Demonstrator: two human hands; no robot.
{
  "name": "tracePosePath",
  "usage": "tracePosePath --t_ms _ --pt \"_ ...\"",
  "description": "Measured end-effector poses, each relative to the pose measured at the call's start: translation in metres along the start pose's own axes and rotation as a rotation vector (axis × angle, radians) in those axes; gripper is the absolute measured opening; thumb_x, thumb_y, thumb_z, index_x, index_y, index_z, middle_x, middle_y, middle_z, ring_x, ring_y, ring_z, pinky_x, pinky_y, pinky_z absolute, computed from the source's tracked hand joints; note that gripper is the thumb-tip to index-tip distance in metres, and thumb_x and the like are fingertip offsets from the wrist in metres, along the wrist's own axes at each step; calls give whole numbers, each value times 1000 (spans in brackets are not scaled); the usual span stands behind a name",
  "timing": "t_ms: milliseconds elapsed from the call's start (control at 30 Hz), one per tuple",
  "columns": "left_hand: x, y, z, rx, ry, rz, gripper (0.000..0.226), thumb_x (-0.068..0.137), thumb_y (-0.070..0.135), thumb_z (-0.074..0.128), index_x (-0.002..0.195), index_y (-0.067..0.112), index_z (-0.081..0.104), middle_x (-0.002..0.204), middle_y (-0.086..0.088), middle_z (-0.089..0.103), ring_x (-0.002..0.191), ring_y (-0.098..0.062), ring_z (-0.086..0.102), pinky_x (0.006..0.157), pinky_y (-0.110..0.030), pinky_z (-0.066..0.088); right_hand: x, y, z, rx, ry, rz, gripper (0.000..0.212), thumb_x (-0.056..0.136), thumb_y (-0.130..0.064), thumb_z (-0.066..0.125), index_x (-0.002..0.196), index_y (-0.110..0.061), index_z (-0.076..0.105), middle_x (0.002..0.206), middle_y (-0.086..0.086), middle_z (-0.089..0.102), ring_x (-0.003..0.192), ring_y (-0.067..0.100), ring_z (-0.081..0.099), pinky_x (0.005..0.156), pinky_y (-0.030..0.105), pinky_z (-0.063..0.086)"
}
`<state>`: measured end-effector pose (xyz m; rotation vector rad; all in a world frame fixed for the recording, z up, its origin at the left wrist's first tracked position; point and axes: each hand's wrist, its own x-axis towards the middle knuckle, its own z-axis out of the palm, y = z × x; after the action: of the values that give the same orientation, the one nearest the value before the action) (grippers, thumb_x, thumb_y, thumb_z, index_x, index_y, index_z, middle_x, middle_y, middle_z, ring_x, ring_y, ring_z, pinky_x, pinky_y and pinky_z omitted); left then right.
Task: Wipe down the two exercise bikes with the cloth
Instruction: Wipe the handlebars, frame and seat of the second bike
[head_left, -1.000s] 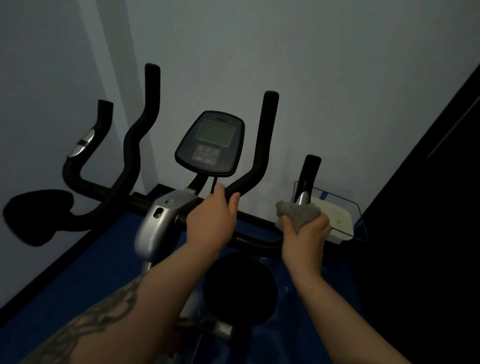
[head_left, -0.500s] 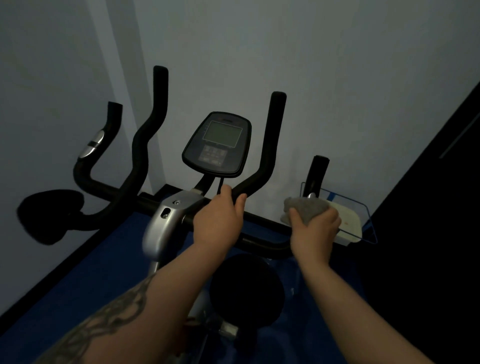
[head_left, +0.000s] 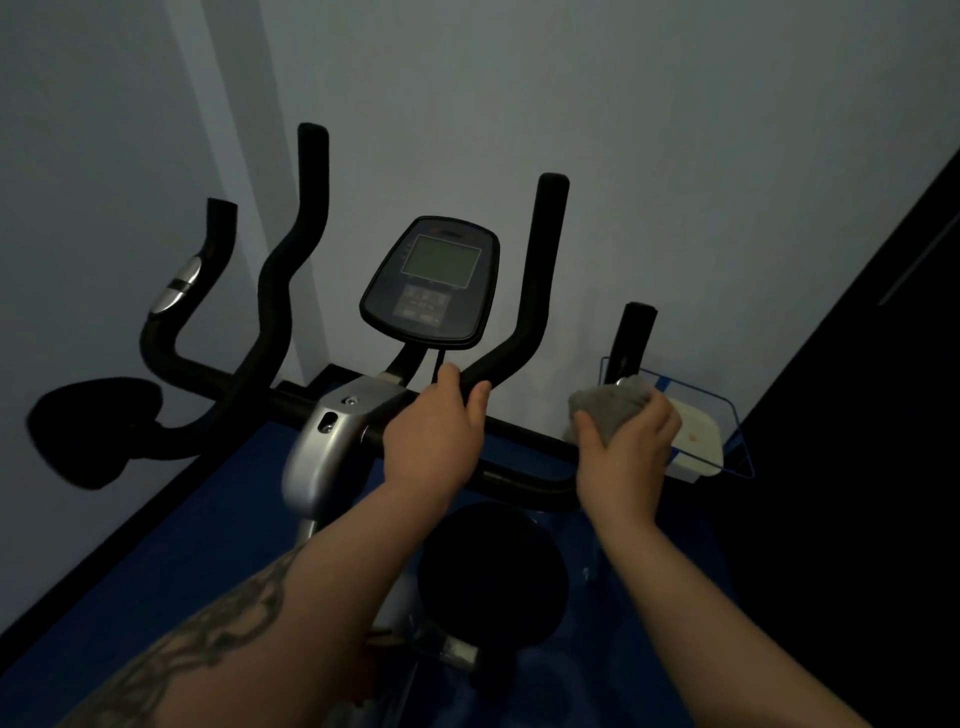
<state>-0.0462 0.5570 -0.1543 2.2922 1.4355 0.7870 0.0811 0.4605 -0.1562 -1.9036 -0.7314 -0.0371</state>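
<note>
dim room, 1 exercise bike (head_left: 332, 441) up close, left hand (head_left: 434, 434) curled round the black handlebar (head_left: 519, 467) below the console (head_left: 431, 283), right hand (head_left: 626, 452) clutching the grey cloth (head_left: 608, 405) bunched against the right grip's lower end, white tray (head_left: 698, 441) just past it

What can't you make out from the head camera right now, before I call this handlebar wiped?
- Lower part of the right grip post: covered by the grey cloth and the right hand holding it.
- Handlebar under the left hand: covered by that hand.
- Console screen: dim, nothing legible.
- Pedals and base: dark, and cut off by the bottom edge.
- Second bike: not in view.
- White item in the wire basket: partly hidden by the right hand.
</note>
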Motion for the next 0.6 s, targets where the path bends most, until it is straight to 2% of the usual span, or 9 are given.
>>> tracePosePath --t_ms 67,167,367,433,500,567,600 --pt "1 0 0 -7 0 -3 31 99 51 31 94 21 40 73 7 51 58 -9 46 45 -25 24 -18 6 1 51 9 15 61 88 -20 68 137 -10 34 139 11 34 121 25 43 92 33 43" --pt "1 0 0 -9 -4 -3 30 98 51 31 93 22 38 72 8 50 58 -8 44 45 -25 23 -29 11 3 77 30 23 61 87 -18 68 136 -9 34 137 13 36 120 25 44 89 29 38" --pt "0 0 -1 -32 4 -4 31 98 51 32 92 21 40 73 7 51 60 -10 49 46 -26 26 19 -3 0 -187 -33 -82 56 90 -24 65 136 -8 36 140 12 36 126 27 38 95 27 31" --pt "-1 -2 -1 -57 7 -10 32 98 52 34 91 22 42 72 7 53 60 -8 49 46 -26 28 4 3 -7 -183 -85 -184 55 90 -18 63 138 -9 39 147 9 33 134 25 33 107 30 28" --pt "0 -4 -2 -117 18 -22 33 96 54 38 91 23 47 69 6 55 59 -7 52 47 -26 31 -19 19 -17 -185 -174 -349 54 89 -16 65 138 -9 44 151 6 33 143 22 24 117 38 22" --pt "0 -6 -3 -201 35 -38 32 94 56 44 89 25 53 65 8 56 58 -5 53 48 -25 33 -36 32 -28 -225 -287 -535 46 91 -30 62 132 -12 51 145 2 41 143 20 25 117 47 23" --pt "0 -6 -3 -235 42 -45 32 92 56 47 89 26 56 65 8 57 60 -5 54 49 -26 36 -41 33 -31 -248 -351 -607 45 93 -40 56 131 -15 52 141 -1 45 141 17 29 117 47 23"
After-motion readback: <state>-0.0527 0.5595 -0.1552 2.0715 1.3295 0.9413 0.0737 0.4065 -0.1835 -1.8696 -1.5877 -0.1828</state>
